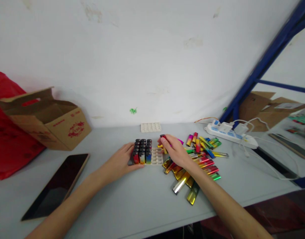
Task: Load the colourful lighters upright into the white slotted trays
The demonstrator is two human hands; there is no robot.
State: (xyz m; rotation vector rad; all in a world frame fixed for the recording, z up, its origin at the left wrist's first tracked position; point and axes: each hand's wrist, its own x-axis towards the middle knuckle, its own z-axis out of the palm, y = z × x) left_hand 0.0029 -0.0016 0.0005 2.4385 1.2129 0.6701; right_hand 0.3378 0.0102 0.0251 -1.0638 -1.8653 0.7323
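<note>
A white tray [157,156] with round slots lies on the grey table, its left part filled with several upright lighters [142,152] with black tops. My left hand [122,159] is wrapped round the left side of the filled tray, thumb along its front edge. Above the tray's right side, my right hand [174,147] pinches a lighter [163,136] with a dark top and red body. Beneath and beyond my right wrist spreads a pile of shiny coloured lighters [181,182], lying flat in red, gold, green, blue and silver.
A second white tray [151,127] lies by the wall. At the left are a dark tablet [56,186], an open cardboard box [68,127] and a red bag [8,142]. A power strip [230,134] with cables sits at the right, near a blue frame [260,63].
</note>
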